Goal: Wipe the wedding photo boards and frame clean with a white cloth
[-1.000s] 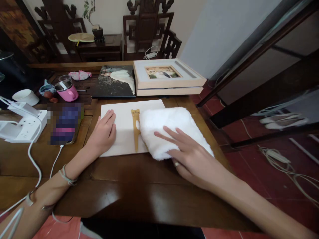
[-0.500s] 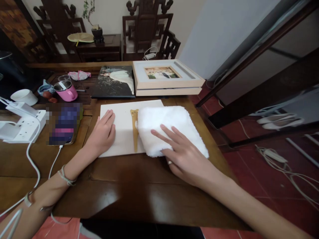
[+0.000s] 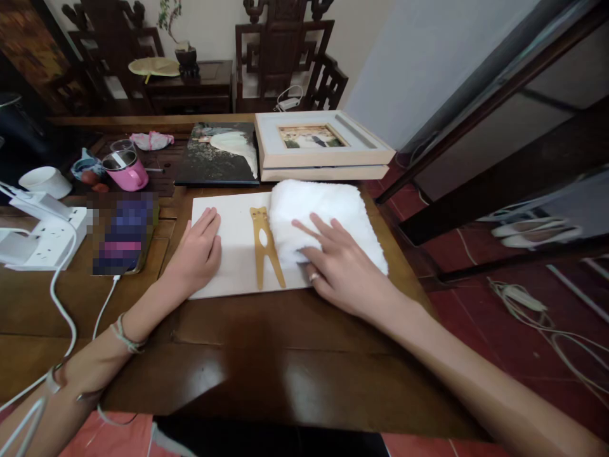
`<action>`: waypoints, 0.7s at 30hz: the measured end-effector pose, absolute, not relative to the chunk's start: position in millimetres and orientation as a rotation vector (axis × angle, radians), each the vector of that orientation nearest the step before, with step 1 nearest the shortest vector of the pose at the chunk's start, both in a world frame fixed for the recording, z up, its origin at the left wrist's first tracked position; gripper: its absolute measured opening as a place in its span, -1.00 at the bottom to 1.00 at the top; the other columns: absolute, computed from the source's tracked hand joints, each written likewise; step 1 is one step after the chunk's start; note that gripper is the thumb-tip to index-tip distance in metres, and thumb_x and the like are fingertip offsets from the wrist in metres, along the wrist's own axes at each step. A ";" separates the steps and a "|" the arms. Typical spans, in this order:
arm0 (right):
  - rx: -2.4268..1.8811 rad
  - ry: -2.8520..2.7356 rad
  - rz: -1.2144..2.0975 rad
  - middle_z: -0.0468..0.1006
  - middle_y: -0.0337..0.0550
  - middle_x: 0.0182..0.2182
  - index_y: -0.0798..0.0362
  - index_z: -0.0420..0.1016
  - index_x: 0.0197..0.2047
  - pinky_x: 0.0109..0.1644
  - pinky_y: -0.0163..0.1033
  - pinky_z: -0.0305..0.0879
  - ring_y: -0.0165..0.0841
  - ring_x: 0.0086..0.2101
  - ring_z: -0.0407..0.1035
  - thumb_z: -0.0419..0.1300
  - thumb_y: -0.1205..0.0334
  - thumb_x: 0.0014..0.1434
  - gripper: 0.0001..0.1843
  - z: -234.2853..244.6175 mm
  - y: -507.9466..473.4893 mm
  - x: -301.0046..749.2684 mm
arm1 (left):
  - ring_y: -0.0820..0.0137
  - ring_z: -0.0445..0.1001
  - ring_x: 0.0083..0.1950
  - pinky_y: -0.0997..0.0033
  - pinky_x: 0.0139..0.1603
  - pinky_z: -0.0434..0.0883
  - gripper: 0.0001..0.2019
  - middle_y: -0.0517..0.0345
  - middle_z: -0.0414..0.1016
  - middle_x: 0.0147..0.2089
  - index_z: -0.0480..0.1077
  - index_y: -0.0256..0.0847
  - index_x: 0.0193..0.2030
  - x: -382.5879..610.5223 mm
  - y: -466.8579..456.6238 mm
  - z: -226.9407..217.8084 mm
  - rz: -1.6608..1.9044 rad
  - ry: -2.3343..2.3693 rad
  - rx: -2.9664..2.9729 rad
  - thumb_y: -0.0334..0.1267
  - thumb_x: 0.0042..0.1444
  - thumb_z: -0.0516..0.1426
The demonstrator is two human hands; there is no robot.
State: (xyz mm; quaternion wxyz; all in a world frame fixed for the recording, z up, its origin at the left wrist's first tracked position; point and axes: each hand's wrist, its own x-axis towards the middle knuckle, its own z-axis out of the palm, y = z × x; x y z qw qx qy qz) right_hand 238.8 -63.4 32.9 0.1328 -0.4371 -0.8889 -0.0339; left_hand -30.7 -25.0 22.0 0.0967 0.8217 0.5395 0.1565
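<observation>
My left hand [image 3: 196, 251] lies flat on the left part of a thin white board [image 3: 233, 235], its fingers stretched out. On the board's right part is a folded white fluffy cloth [image 3: 328, 203]. My right hand [image 3: 340, 263] rests on the near side of this cloth with its fingers spread; its thumb is partly out of sight. Between the hands lies a flat gold-coloured piece [image 3: 261, 254] with two legs, an oval hole and small holes at its top. The cloth hides the board's right side.
Behind the board are a dark picture panel [image 3: 221, 155] and pale framed boxes [image 3: 323, 152]. To the left stand a pink mug [image 3: 128, 172], a white cup [image 3: 45, 184], a phone [image 3: 126, 238] and a power strip [image 3: 50, 235] with cables. The table's right edge [image 3: 413, 266] is near the cloth.
My right hand and the white cloth have moved away from me and slightly right. More of the gold-coloured piece shows now, including its second leg. My left hand stays in place.
</observation>
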 end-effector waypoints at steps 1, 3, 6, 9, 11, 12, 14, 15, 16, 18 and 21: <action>-1.234 -2.586 -0.102 0.30 0.26 0.27 0.19 0.54 -0.26 0.28 0.40 0.12 0.23 0.30 0.03 0.10 0.50 0.05 -0.78 32.9 -71.0 236.0 | 0.06 -0.02 0.49 -0.15 0.44 0.00 -0.51 -0.32 0.08 0.44 0.14 -0.50 0.34 -30.3 -23.2 22.0 0.461 1.601 2.433 -0.35 0.32 -0.17; -1.176 -2.587 -0.116 0.30 0.29 0.26 0.20 0.53 -0.34 0.27 0.42 0.12 0.27 0.29 0.03 0.11 0.50 0.04 -0.82 32.4 -85.0 232.0 | 0.06 -0.01 0.49 -0.12 0.45 0.00 -0.51 -0.31 0.08 0.44 0.14 -0.49 0.35 -29.9 -19.5 21.8 0.458 1.609 2.431 -0.36 0.32 -0.17; -1.126 -2.571 -0.134 0.31 0.31 0.25 0.20 0.52 -0.40 0.25 0.44 0.15 0.31 0.27 0.06 0.11 0.54 -0.01 -0.82 30.8 -94.6 232.5 | 0.07 -0.01 0.49 -0.13 0.44 0.00 -0.51 -0.32 0.09 0.44 0.13 -0.51 0.34 -30.2 -16.2 21.1 0.450 1.616 2.435 -0.36 0.32 -0.17; -1.074 -2.574 -0.114 0.35 0.25 0.24 0.18 0.53 -0.38 0.25 0.40 0.19 0.25 0.26 0.10 0.08 0.59 -0.03 -0.75 29.5 -87.0 239.6 | 0.08 -0.02 0.49 -0.13 0.44 0.00 -0.50 -0.34 0.08 0.44 0.13 -0.54 0.34 -30.6 -16.6 20.7 0.437 1.619 2.439 -0.36 0.33 -0.18; -1.062 -2.575 -0.104 0.37 0.21 0.23 0.17 0.53 -0.36 0.26 0.38 0.20 0.21 0.26 0.12 0.06 0.60 -0.03 -0.72 28.7 -76.4 244.9 | 0.09 -0.03 0.49 -0.12 0.44 -0.01 -0.50 -0.32 0.07 0.44 0.12 -0.52 0.35 -30.6 -18.4 20.9 0.427 1.619 2.437 -0.35 0.33 -0.18; -1.060 -2.574 -0.102 0.37 0.19 0.23 0.16 0.53 -0.35 0.26 0.37 0.20 0.20 0.26 0.13 0.06 0.60 -0.03 -0.72 28.2 -70.8 246.9 | 0.10 -0.03 0.49 -0.12 0.45 -0.01 -0.50 -0.32 0.07 0.44 0.12 -0.51 0.35 -30.6 -19.5 21.0 0.424 1.621 2.435 -0.36 0.33 -0.18; -1.058 -2.565 -0.105 0.37 0.18 0.23 0.16 0.53 -0.33 0.26 0.36 0.20 0.18 0.26 0.13 0.06 0.59 -0.01 -0.72 26.6 -61.0 249.3 | 0.10 -0.03 0.49 -0.11 0.45 -0.02 -0.50 -0.31 0.07 0.44 0.12 -0.52 0.35 -30.6 -21.5 21.3 0.418 1.626 2.432 -0.36 0.33 -0.18; -1.060 -2.558 -0.108 0.38 0.18 0.23 0.16 0.54 -0.31 0.26 0.36 0.20 0.17 0.26 0.13 0.06 0.58 0.00 -0.72 25.7 -57.3 249.8 | 0.09 -0.03 0.49 -0.11 0.45 -0.02 -0.50 -0.32 0.07 0.44 0.12 -0.53 0.35 -30.7 -22.4 21.5 0.415 1.630 2.430 -0.36 0.33 -0.18; -1.066 -2.550 -0.113 0.38 0.18 0.22 0.16 0.54 -0.29 0.26 0.35 0.20 0.17 0.26 0.13 0.06 0.58 0.00 -0.71 24.8 -54.6 250.0 | 0.09 -0.03 0.49 -0.10 0.45 -0.02 -0.50 -0.32 0.07 0.44 0.12 -0.54 0.35 -30.7 -23.1 21.7 0.412 1.632 2.427 -0.36 0.33 -0.18; -1.080 -2.538 -0.122 0.39 0.18 0.22 0.16 0.54 -0.27 0.26 0.35 0.20 0.16 0.26 0.13 0.06 0.57 0.02 -0.71 23.3 -52.1 249.9 | 0.08 -0.03 0.49 -0.10 0.45 -0.01 -0.50 -0.32 0.07 0.44 0.11 -0.55 0.35 -30.9 -24.1 22.2 0.409 1.630 2.423 -0.36 0.33 -0.18; -1.092 -2.533 -0.138 0.38 0.20 0.23 0.17 0.53 -0.28 0.27 0.35 0.19 0.17 0.27 0.11 0.06 0.58 0.01 -0.71 22.3 -53.0 249.8 | 0.09 -0.03 0.49 -0.10 0.45 -0.01 -0.49 -0.32 0.07 0.45 0.11 -0.55 0.35 -30.8 -24.7 22.7 0.417 1.623 2.425 -0.35 0.32 -0.18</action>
